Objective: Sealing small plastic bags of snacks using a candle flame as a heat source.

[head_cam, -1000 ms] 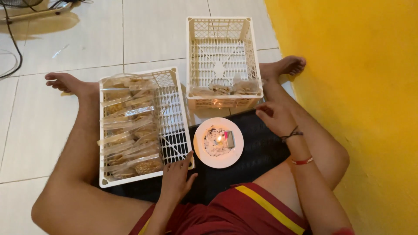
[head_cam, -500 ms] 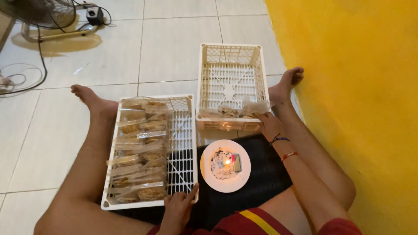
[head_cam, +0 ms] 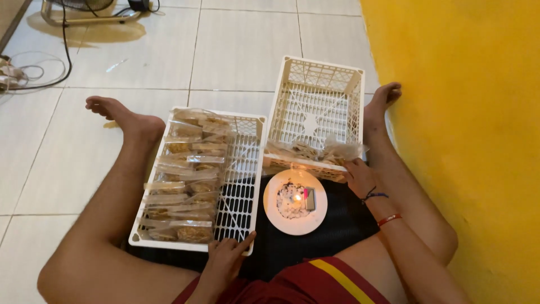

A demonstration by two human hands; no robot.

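I sit on the floor with legs spread. My left hand (head_cam: 225, 256) rests on the near edge of a white plastic crate (head_cam: 239, 186) filled on its left side with several clear bags of snacks (head_cam: 183, 186). My right hand (head_cam: 360, 175) touches the near right corner of a second white crate (head_cam: 315, 101), fingers on clear snack bags (head_cam: 337, 151) lying at its near end. Between the hands a white plate (head_cam: 281, 217) carries a small lit candle (head_cam: 297, 198) in a pile of wax and a small dark lighter (head_cam: 310, 199).
A black mat (head_cam: 343, 225) lies under the plate. A yellow wall (head_cam: 467, 124) runs along the right. My feet (head_cam: 121, 115) flank the crates. A fan base (head_cam: 84, 11) and cables (head_cam: 34, 73) sit on the tiled floor at far left.
My right hand moved forward from my thigh to the near right corner of the second crate. The view has shifted; the left hand stays at the first crate's edge.
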